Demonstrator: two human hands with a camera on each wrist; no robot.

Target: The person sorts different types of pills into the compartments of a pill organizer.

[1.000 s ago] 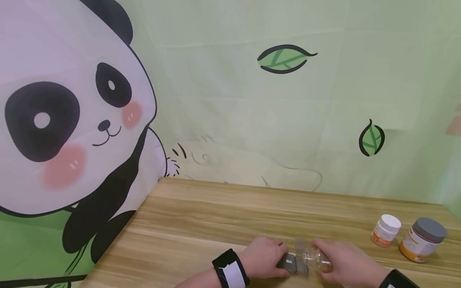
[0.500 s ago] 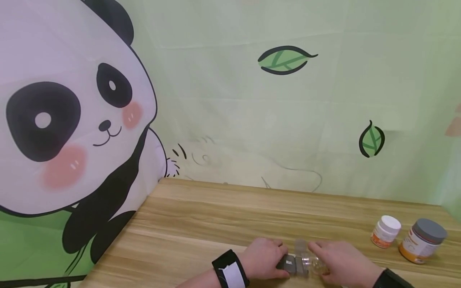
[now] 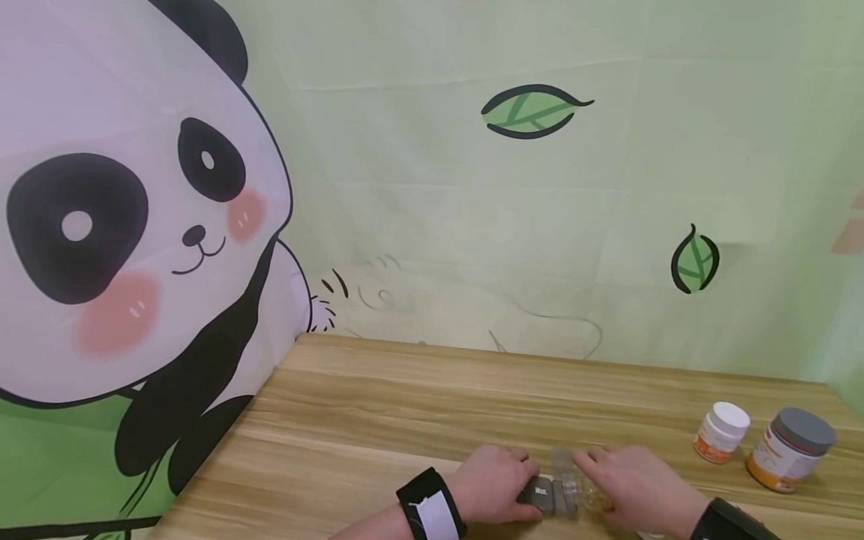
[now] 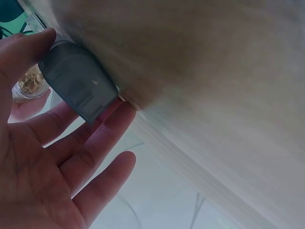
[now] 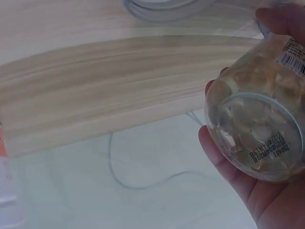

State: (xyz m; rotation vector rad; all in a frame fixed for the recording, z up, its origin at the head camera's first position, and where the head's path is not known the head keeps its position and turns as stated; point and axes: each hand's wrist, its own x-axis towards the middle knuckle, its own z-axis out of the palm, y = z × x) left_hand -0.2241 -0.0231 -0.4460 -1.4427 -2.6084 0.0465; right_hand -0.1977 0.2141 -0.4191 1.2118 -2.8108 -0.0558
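Pinching a grey box [image 4: 78,78] between thumb and fingers, the left hand [image 3: 496,484] is facing the right hand [image 3: 641,487], which is grasping a tipped clear jar [image 5: 259,129], its neck at the box's right end, while the tabletop [image 3: 405,397] is stretching outward to its far edge.

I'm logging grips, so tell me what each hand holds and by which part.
The left hand pinches the dark grey case by one end, between thumb and fingers; the right hand grips the clear bottle around its body.
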